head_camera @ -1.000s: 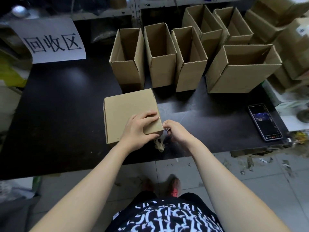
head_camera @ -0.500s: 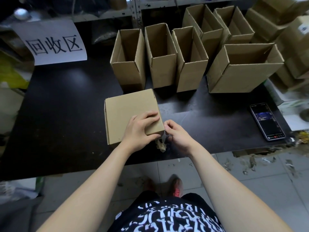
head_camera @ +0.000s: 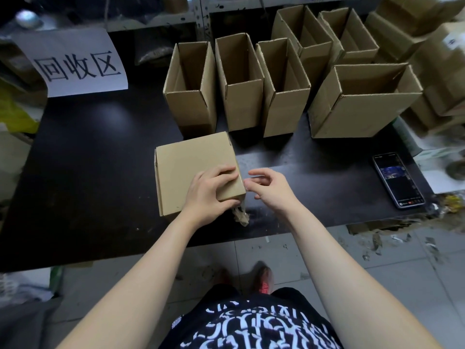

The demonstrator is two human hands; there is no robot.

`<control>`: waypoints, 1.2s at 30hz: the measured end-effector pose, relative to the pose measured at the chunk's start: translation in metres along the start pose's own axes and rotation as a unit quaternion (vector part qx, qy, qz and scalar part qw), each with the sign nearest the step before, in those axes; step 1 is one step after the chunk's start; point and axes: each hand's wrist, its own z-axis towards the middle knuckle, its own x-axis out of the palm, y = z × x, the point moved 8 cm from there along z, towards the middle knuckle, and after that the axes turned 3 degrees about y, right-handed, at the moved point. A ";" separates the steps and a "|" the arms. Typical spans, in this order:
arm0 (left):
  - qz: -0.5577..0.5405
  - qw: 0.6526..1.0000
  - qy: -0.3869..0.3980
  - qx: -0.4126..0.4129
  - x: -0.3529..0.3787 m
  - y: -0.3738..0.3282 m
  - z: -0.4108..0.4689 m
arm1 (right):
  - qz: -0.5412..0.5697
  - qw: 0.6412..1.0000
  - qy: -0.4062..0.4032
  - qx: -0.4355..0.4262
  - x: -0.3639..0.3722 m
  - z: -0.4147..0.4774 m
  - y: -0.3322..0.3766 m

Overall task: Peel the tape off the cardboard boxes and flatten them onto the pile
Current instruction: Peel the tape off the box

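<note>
Closed box point(head_camera: 191, 172): mid table near the front edge, at 6 o'clock of the open row.
Surface: glossy black table point(head_camera: 88, 172); grey tile floor point(head_camera: 377, 260) with scraps at 4 o'clock.
Left hand point(head_camera: 208, 195): fingers curled over the box's near-right corner, gripping it.
Right hand point(head_camera: 271, 188): just beside the box at 3 o'clock, fingers half curled and blurred; can't tell if pinching tape.
Hard to see: crumpled tape wad point(head_camera: 240, 215) under that corner; stacked cartons point(head_camera: 440, 71) at 2 o'clock, blurred and cut off.
Around: six open boxes point(head_camera: 191, 91) upright, 12–1 o'clock; phone point(head_camera: 397, 180) at 3; paper sign point(head_camera: 78, 64) at 10.
</note>
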 end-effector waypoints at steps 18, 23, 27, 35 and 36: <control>-0.001 1.000 -0.002 -0.009 -0.001 -0.003 -0.002 | 0.038 0.994 -0.014 0.098 -0.003 0.003 -0.010; 0.001 1.000 -0.001 -0.009 -0.001 -0.005 -0.002 | 0.139 0.972 -0.011 0.188 0.006 0.007 -0.017; 0.013 1.000 0.001 -0.006 -0.001 -0.005 -0.001 | 0.162 0.963 -0.012 0.214 0.010 0.008 -0.016; 0.014 1.000 -0.004 -0.022 0.000 -0.001 0.004 | 0.081 0.993 -0.058 0.068 0.010 0.008 -0.003; 0.017 1.000 -0.005 -0.024 0.000 0.000 0.006 | 0.078 0.994 -0.057 0.043 0.008 0.007 0.000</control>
